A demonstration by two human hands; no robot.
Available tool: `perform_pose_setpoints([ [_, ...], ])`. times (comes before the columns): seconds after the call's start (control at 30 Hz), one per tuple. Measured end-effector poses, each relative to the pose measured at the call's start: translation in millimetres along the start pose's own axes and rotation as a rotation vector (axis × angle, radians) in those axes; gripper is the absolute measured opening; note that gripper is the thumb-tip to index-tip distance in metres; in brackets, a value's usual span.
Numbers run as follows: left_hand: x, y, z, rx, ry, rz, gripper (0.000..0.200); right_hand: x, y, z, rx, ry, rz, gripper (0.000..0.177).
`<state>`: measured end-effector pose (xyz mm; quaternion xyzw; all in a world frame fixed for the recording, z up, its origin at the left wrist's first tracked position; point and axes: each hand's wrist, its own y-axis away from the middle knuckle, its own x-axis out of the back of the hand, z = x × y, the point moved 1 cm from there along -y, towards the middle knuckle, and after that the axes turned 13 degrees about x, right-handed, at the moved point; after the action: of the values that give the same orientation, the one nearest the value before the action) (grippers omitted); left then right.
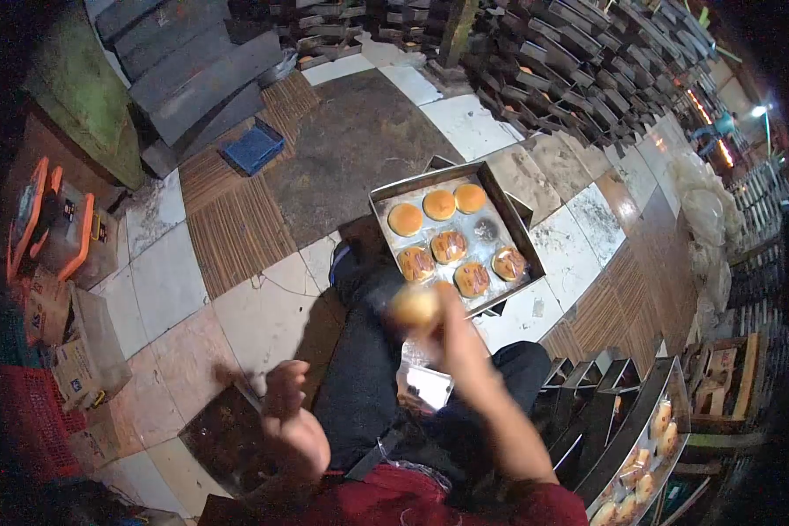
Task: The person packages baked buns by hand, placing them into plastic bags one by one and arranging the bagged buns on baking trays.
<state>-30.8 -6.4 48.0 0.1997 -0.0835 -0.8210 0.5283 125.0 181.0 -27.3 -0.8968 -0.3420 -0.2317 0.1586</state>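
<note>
My right hand (pixel 447 337) is closed round a round bun (pixel 415 306), blurred by motion, just over the near left corner of a metal baking tray (pixel 529 250). In that tray, three plain golden buns (pixel 439 205) sit along the far side. Several buns with brown streaks on top (pixel 448 247) lie nearer me, and a dark smudged spot shows on the tray floor. My left hand (pixel 296 425) is held up beside my left thigh, fingers loosely apart, with nothing in it. Between my legs is a small white-topped object (pixel 429 387), partly hidden by my right forearm.
At lower right, another tray (pixel 679 386) holds several filled buns beside stacked dark trays (pixel 587 412). Many trays (pixel 579 70) are piled at the back. A blue tray (pixel 252 149) lies on the tiled floor. Left are an orange-handled box (pixel 86 237), cartons (pixel 76 373) and a red crate (pixel 35 421).
</note>
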Motion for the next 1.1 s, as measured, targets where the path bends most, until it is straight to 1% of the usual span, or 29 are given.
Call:
perform_pose_setpoints([
  [0.03, 1, -3, 6, -0.025, -0.086, 0.007, 0.021, 42, -27, -10, -0.035, 0.117, 0.116, 0.057],
  [0.07, 3, -2, 7, -0.02, -0.088, 0.005, 0.021, 73, -40, 15, 0.272, 1.045, 0.298, 0.063],
  [0.1, 3, -1, 7, 0.031, -0.121, -0.032, 0.021, 101, -47, 34, 0.001, 1.09, 0.363, 0.071],
  [0.13, 3, -2, 6, 0.076, -0.149, -0.067, 0.022, 124, -51, 29, -0.229, 0.986, 0.378, 0.066],
  [0.17, 4, -3, 5, 0.075, -0.145, -0.064, 0.022, 136, -47, 30, -0.226, 0.767, 0.522, 0.055],
  [0.2, 6, -3, 3, 0.157, -0.122, -0.086, 0.021, 131, -39, 20, -0.124, 0.858, 0.599, 0.045],
  [0.23, 7, -1, 1, 0.243, -0.101, -0.109, 0.021, 118, -29, 7, -0.147, 0.681, 0.501, 0.048],
  [0.27, 7, 1, -1, 0.251, -0.103, -0.108, 0.021, 90, -7, 19, 0.067, 0.659, 0.459, 0.04],
  [0.3, 4, 1, -3, 0.279, -0.047, -0.15, 0.02, 50, 19, 22, -0.381, 0.135, 0.389, 0.039],
  [0.33, 2, 2, -4, 0.305, 0.007, -0.19, 0.019, 23, 40, -2, -0.232, 0.466, -0.059, 0.035],
  [0.37, -1, 3, -6, 0.305, 0.005, -0.191, 0.019, -20, 75, 32, 0.142, 0.564, -0.217, 0.037],
  [0.4, -6, 4, -8, 0.297, 0.006, -0.232, 0.018, -46, 96, 13, 0.165, 0.773, -0.292, 0.043],
  [0.43, -9, 6, -10, 0.292, 0.006, -0.272, 0.018, -63, 116, 20, 0.14, 0.787, -0.349, 0.05],
  [0.47, -12, 7, -12, 0.295, 0.001, -0.272, 0.018, -72, 130, 25, 0.117, 0.845, -0.419, 0.043],
  [0.53, -19, 9, -17, 0.407, -0.011, -0.396, 0.019, -74, 133, 11, 0.201, 0.752, -0.509, 0.041],
  [0.57, -22, 11, -21, 0.401, -0.026, -0.405, 0.017, -72, 134, 2, 0.253, 0.716, -0.573, 0.042],
  [0.6, -23, 13, -23, 0.402, -0.028, -0.41, 0.017, -72, 136, 1, 0.249, 0.717, -0.569, 0.042],
  [0.67, -25, 14, -28, 0.495, -0.004, -0.476, 0.016, -67, 135, 5, 0.054, 0.503, -0.431, 0.041],
  [0.73, -25, 12, -32, 0.496, 0.002, -0.473, 0.015, -48, 118, -9, -0.051, 0.515, -0.142, 0.051],
  [0.8, -21, 9, -37, 0.509, -0.052, -0.479, 0.015, -46, 115, 6, -0.14, 0.545, -0.273, 0.036],
  [0.83, -19, 8, -39, 0.597, -0.049, -0.49, 0.015, -45, 115, 7, -0.136, 0.544, -0.281, 0.036],
  [0.87, -17, 7, -41, 0.596, -0.045, -0.478, 0.015, -45, 116, 7, -0.084, 0.522, -0.496, 0.029],
  [0.9, -15, 7, -45, 0.663, -0.068, -0.486, 0.015, -44, 118, 4, -0.034, 0.493, -0.716, 0.023],
  [0.93, -13, 6, -48, 0.727, -0.09, -0.497, 0.016, -36, 111, -1, -0.03, 0.489, -0.728, 0.023],
  [0.97, -8, 5, -53, 0.746, -0.185, -0.536, 0.025, -19, 89, -10, 0.02, 0.364, -0.463, 0.014],
  [1.0, -9, 3, -53, 0.748, -0.176, -0.524, 0.025, -3, 69, -23, 0.064, 0.235, -0.205, 0.007],
  [1.03, -9, 2, -54, 0.919, -0.124, -0.538, 0.036, 10, 51, -41, 0.062, 0.296, -0.121, 0.008],
  [1.07, -11, 0, -55, 1.088, -0.069, -0.551, 0.047, 23, 37, -61, 0.061, 0.357, -0.035, 0.019],
  [1.1, -11, -10, -65, 1.199, 0.022, -0.543, 0.07, 30, 31, -72, 0.076, 0.188, -0.071, 0.032],
])
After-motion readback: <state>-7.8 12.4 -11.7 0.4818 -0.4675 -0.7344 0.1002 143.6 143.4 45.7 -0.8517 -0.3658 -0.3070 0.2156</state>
